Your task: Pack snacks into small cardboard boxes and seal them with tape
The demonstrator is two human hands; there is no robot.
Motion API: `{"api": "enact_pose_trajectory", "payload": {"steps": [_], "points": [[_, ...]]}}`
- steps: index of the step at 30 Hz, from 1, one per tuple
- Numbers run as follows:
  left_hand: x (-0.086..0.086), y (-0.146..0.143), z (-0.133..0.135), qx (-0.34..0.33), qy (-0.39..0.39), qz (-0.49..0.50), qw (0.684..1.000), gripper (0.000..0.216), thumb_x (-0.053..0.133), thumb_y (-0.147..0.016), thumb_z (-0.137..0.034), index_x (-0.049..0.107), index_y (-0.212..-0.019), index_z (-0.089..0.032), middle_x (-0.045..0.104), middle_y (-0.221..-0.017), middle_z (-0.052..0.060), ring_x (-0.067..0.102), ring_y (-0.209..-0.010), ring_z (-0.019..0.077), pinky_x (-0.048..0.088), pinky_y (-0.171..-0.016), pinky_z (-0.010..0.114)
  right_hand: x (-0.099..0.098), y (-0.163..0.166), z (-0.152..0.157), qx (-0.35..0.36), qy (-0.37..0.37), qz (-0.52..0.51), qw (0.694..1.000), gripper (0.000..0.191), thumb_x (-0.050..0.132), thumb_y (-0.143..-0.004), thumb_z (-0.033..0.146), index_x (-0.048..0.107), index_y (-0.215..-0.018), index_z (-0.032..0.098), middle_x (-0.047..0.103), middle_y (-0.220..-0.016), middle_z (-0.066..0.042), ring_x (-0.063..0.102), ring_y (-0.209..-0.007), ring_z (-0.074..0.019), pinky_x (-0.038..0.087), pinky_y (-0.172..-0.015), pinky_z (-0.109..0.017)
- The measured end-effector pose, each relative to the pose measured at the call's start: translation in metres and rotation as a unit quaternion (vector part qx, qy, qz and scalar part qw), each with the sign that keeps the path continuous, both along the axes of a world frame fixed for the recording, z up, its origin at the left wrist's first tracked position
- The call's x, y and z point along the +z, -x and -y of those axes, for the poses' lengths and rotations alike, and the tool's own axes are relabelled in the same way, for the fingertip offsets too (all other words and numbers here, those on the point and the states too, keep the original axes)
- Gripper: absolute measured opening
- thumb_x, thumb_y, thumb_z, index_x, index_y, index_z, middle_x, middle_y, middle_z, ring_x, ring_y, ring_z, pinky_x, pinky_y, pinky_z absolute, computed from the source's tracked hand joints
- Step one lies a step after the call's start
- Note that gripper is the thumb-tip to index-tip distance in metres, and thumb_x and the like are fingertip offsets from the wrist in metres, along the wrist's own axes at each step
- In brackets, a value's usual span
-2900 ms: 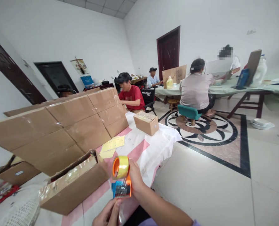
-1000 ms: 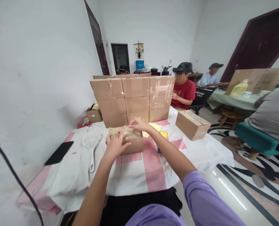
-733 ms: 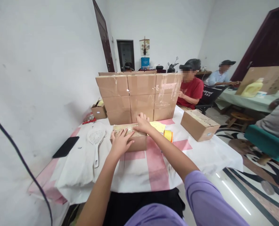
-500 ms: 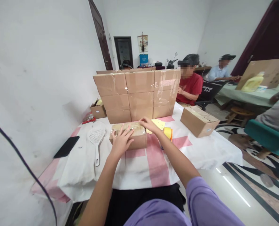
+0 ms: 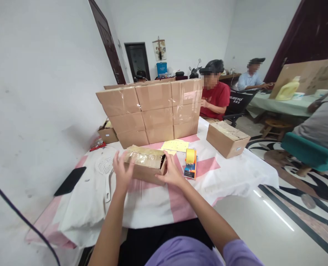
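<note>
A small cardboard box [image 5: 146, 171] lies in front of me, shiny clear tape along its top and a dark gap at its upper right end. My left hand [image 5: 123, 169] clasps the left end, its fingers slightly blurred. At the right end, my right hand [image 5: 171, 170] grips the box with thumb low and fingers by the gap. Just right of that hand stands a tape dispenser [image 5: 190, 166] with a yellow roll. Behind the box is a yellow dotted sheet [image 5: 176, 145]. A white slotted skimmer [image 5: 106, 168] lies left of my left hand, partly covered by it.
Stacked cardboard boxes [image 5: 157, 114] form a wall at the back. Another taped box [image 5: 227, 139] sits to the right. A black phone [image 5: 70, 181] lies left, near an open carton [image 5: 108, 134]. A person in red [image 5: 218, 99] sits beyond the table.
My hands have moved from the box's taped top to its two ends. The box now sits slightly turned, and its right end shows a gap. The camera view has shifted right.
</note>
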State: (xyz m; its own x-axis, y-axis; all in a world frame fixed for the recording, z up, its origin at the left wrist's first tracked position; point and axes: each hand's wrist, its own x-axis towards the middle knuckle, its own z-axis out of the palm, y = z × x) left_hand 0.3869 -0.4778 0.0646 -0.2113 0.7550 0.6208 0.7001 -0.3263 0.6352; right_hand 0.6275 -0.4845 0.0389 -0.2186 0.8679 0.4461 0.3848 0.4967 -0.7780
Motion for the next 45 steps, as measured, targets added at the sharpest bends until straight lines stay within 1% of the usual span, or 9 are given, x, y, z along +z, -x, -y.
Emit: {"api": "enact_pose_trajectory", "payload": {"steps": [2,5,9,12,15,21,25,34,45], "points": [[-0.003,0.008,-0.005,0.001,0.048,0.137,0.989,0.066,0.056,-0.093,-0.051,0.045,-0.149,-0.018,0.041,-0.160,0.017,0.038,-0.148,0.0297,0.031,-0.122,0.047,0.000,-0.001,0.010,0.001,-0.009,-0.013,1.000,0.117,0.084,-0.068,0.035,0.011,-0.158,0.024,0.032,-0.149,-0.016,0.035,-0.145,-0.0313,0.034,-0.121,-0.048],[0.005,0.008,-0.004,-0.029,0.073,0.194,0.978,0.061,0.060,-0.091,-0.054,0.055,-0.138,-0.016,0.060,-0.141,0.016,0.054,-0.134,0.0313,0.041,-0.115,0.047,0.007,-0.007,0.027,-0.012,-0.041,-0.016,0.999,0.116,0.083,-0.067,0.034,0.012,-0.158,0.025,0.030,-0.150,-0.016,0.037,-0.144,-0.0311,0.036,-0.120,-0.047],[0.047,-0.033,0.001,-0.091,-0.009,0.180,0.979,0.054,0.063,-0.090,-0.052,0.059,-0.134,-0.019,0.066,-0.129,0.012,0.059,-0.125,0.0315,0.045,-0.111,0.049,0.032,-0.040,0.054,-0.087,-0.135,-0.013,0.987,0.116,0.083,-0.066,0.038,0.013,-0.158,0.027,0.031,-0.148,-0.016,0.037,-0.142,-0.0352,0.038,-0.117,-0.051],[0.080,-0.102,-0.004,-0.193,-0.066,0.146,0.968,0.057,0.063,-0.093,-0.044,0.048,-0.144,-0.024,0.051,-0.149,0.011,0.048,-0.139,0.0271,0.036,-0.119,0.046,0.048,-0.090,0.085,-0.195,-0.197,-0.012,0.961,0.114,0.079,-0.069,0.045,0.012,-0.159,0.027,0.033,-0.144,-0.017,0.037,-0.141,-0.0380,0.042,-0.113,-0.054],[0.089,-0.200,-0.017,-0.344,-0.044,0.097,0.933,0.039,0.054,-0.098,-0.041,0.060,-0.133,-0.025,0.061,-0.139,0.008,0.054,-0.133,0.0216,0.040,-0.118,0.040,0.045,-0.157,0.126,-0.358,-0.197,0.015,0.912,0.114,0.078,-0.070,0.052,0.012,-0.160,0.025,0.036,-0.141,-0.018,0.041,-0.135,-0.0412,0.048,-0.102,-0.057],[0.050,-0.395,-0.018,-0.486,0.042,0.010,0.873,0.036,0.052,-0.099,-0.033,0.068,-0.129,-0.023,0.053,-0.149,0.013,0.054,-0.135,0.0252,0.042,-0.116,0.042,0.002,-0.277,0.186,-0.576,-0.142,0.058,0.803,0.122,0.079,-0.066,0.060,0.015,-0.162,0.020,0.038,-0.138,-0.023,0.048,-0.121,-0.0426,0.056,-0.075,-0.049],[0.026,-0.456,-0.012,-0.477,0.082,-0.030,0.874,0.038,0.048,-0.100,-0.033,0.069,-0.131,-0.025,0.053,-0.149,0.014,0.053,-0.135,0.0306,0.042,-0.115,0.050,-0.022,-0.317,0.185,-0.600,-0.108,0.064,0.790,0.124,0.078,-0.066,0.063,0.013,-0.162,0.019,0.036,-0.137,-0.023,0.047,-0.124,-0.0428,0.056,-0.079,-0.050],[0.020,-0.444,-0.016,-0.384,0.017,-0.021,0.923,0.037,0.045,-0.101,-0.032,0.068,-0.129,-0.023,0.055,-0.139,0.015,0.045,-0.134,0.0322,0.036,-0.116,0.052,-0.032,-0.332,0.138,-0.574,-0.082,0.059,0.813,0.120,0.072,-0.072,0.064,0.007,-0.162,0.016,0.036,-0.137,-0.023,0.051,-0.119,-0.0401,0.053,-0.089,-0.055],[0.013,-0.318,0.009,-0.341,-0.001,0.035,0.939,0.021,0.051,-0.097,-0.024,0.071,-0.104,-0.024,0.061,-0.124,0.010,0.056,-0.124,0.0254,0.045,-0.110,0.046,-0.021,-0.334,0.048,-0.544,-0.048,0.059,0.836,0.113,0.067,-0.075,0.065,0.010,-0.159,0.016,0.029,-0.146,-0.025,0.030,-0.141,-0.0445,0.041,-0.106,-0.060]]}}
